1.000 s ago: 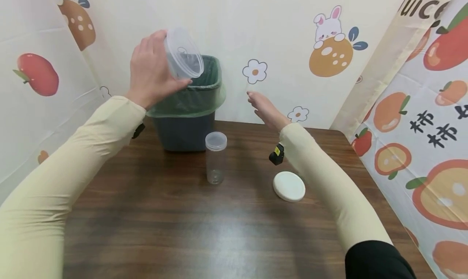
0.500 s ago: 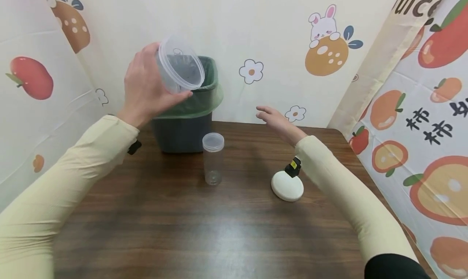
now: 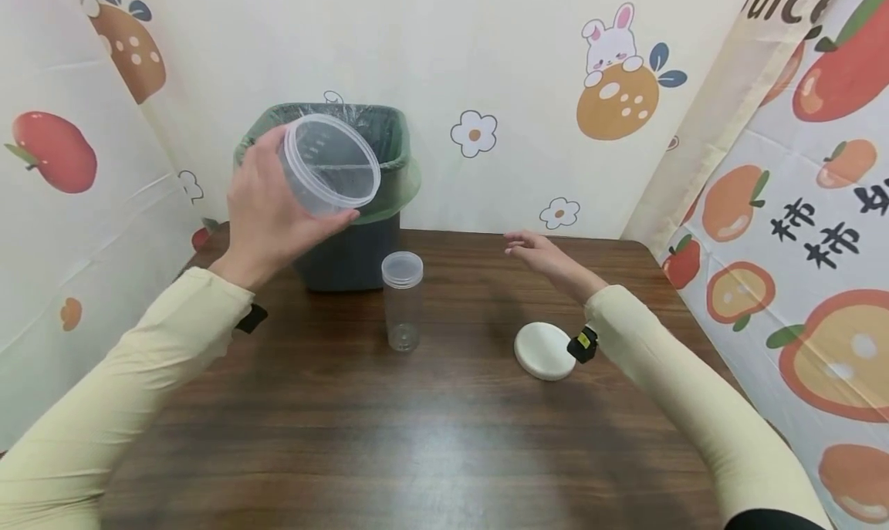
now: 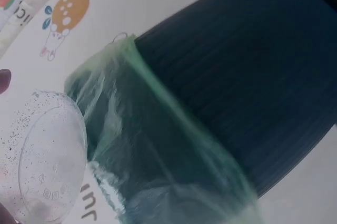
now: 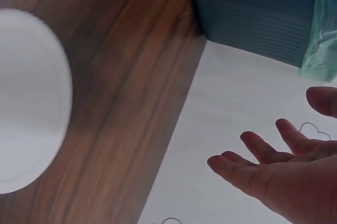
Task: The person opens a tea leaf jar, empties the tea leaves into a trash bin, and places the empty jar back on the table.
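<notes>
My left hand (image 3: 267, 206) grips a clear round plastic tub (image 3: 305, 187) by its side, in front of the bin's opening. The tub is tilted, its open mouth facing right and toward me. Small dark specks cling to its wall in the left wrist view, where the tub (image 4: 52, 161) shows its base. Behind it stands a dark bin (image 3: 347, 256) with a green bag (image 3: 399, 190) folded over its rim. Held above the table on the right, my right hand (image 3: 549, 261) is empty, its fingers loosely extended. Below it lies a white round lid (image 3: 544, 351).
A clear cylindrical jar (image 3: 403, 306) with a translucent cap stands upright in front of the bin on the dark wooden table (image 3: 417, 430). Fruit-printed white sheets (image 3: 514, 67) hang along the back and both sides.
My left hand has lowered slightly and moved left, and the tub's mouth has turned more toward me. My right hand has drawn back, down and to the right.
</notes>
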Available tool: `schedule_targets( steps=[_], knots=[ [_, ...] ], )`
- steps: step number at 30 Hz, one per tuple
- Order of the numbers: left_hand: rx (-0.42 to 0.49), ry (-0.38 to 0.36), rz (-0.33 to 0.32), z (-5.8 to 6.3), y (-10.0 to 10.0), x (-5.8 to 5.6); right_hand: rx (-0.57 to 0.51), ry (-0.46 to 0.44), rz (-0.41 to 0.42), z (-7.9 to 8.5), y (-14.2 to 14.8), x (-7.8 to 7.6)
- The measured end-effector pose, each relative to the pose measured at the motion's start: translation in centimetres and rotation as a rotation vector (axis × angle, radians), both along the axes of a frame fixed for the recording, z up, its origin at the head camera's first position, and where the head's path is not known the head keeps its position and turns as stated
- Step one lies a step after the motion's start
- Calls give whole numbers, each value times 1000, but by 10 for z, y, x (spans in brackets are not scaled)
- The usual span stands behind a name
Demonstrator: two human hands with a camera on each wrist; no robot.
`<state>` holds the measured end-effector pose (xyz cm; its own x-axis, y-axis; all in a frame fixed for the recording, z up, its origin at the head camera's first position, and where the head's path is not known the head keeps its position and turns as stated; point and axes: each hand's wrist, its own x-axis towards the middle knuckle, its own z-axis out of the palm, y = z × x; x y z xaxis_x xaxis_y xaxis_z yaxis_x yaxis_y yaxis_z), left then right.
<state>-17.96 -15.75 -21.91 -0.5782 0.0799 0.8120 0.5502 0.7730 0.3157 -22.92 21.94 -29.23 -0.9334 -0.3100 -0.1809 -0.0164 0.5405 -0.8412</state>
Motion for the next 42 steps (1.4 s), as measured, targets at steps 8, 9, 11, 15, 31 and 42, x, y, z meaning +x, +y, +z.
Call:
schedule_targets(
  steps=[8,9,11,15,31,42],
  knots=[
    [11,-2,-29,-30,-1,7,91,41,33,-17,13,12],
    [13,-7,-25,-34,-1,8,96,41,38,-18,14,15],
    [22,-22,-20,-41,-1,10,118,60,54,-22,17,19],
    [45,-53,-5,-55,-3,14,152,107,86,-31,22,25],
    [62,-131,30,-95,-15,25,393,180,155,-65,41,59],
    [104,-245,55,-110,-14,34,510,264,139,-87,39,76]
  ],
)
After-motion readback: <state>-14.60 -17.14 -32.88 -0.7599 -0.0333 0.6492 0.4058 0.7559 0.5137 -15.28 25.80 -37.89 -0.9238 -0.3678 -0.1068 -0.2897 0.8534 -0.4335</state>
